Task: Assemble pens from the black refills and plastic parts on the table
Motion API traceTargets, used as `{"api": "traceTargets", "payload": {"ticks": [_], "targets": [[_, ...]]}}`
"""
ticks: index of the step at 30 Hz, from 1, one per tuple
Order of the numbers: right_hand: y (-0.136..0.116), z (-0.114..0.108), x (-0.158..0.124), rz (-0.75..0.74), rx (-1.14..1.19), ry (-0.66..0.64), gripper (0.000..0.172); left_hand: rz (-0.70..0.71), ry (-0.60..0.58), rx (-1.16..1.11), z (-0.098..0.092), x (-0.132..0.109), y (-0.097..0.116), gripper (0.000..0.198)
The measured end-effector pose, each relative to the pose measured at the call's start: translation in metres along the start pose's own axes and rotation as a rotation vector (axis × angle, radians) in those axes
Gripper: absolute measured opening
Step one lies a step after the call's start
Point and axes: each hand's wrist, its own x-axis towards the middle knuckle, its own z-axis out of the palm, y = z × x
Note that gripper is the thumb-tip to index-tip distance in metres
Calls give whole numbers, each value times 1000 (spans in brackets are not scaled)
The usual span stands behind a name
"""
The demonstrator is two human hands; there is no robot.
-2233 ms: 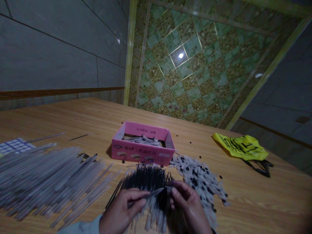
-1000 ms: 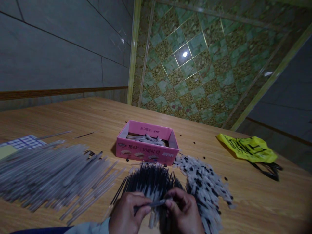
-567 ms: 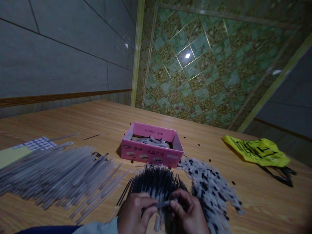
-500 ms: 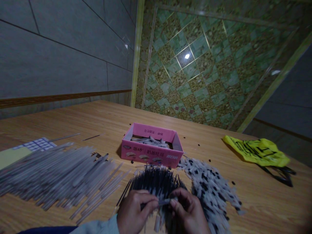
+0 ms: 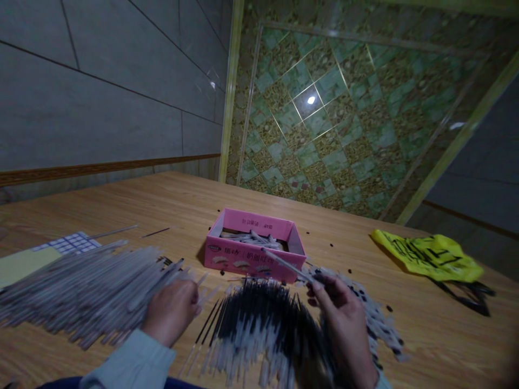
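Clear tube pile (image 5: 89, 286), left of frame. Black-tipped rods (image 5: 263, 308) fanned, lower centre. Pink box (image 5: 233, 259), centre; Chinese lettering on front. Yellow bag (image 5: 438, 256), right; black characters, unread. Right hand (image 5: 340, 313), lower right, thumb uppermost, pinching. Left hand (image 5: 172, 308) knuckles up, fingers curled by pile's right edge; cannot tell whether gripping. Slim grey tube (image 5: 286, 265): near end between right thumb and fingers, rest angling up-left across view of box front.
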Motion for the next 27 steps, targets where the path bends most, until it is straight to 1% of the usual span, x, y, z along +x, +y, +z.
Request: {"api": "traceTargets", "payload": {"ticks": [1, 3, 6, 8, 11, 13, 16, 18, 20, 22, 23, 25, 26, 27], "targets": [[-6, 2, 11, -87, -71, -14, 27, 3, -1, 7, 1, 0, 0, 14], [-13, 8, 36, -263, -262, 0, 24, 11, -5, 19, 2, -1, 2, 17], [-16, 22, 72, -324, -358, 22, 21, 17, -10, 42, 1, -2, 4, 21], [-15, 33, 91, -344, -408, 18, 20, 23, -10, 59, 0, -4, 7, 23], [-15, 43, 104, -374, -457, -24, 24, 44, -7, 72, 1, -7, 12, 26], [-15, 44, 100, -385, -483, -47, 27, 59, -9, 77, 3, -9, 14, 24], [-15, 34, 78, -367, -550, -76, 29, 71, 0, 76, 8, -10, 15, 21], [-11, 20, 57, -324, -635, -142, 28, 64, 12, 66, 10, -10, 14, 21], [-5, 3, 38, -261, -765, -241, 20, 39, 23, 50, 9, -9, 13, 19], [3, -14, 21, -187, -918, -336, 11, 7, 34, 42, 4, -7, 13, 18], [7, -20, 14, -151, -993, -370, 9, -6, 45, 36, 1, -6, 13, 17], [16, -29, 1, -93, -1128, -416, 11, 1, 102, -65, -7, -2, 16, 15], [20, -31, -5, -73, -1181, -432, 14, 12, 143, -183, -10, -1, 18, 13], [24, -31, -9, -56, -1227, -446, 16, 18, 179, -360, -12, 0, 22, 12]]}}
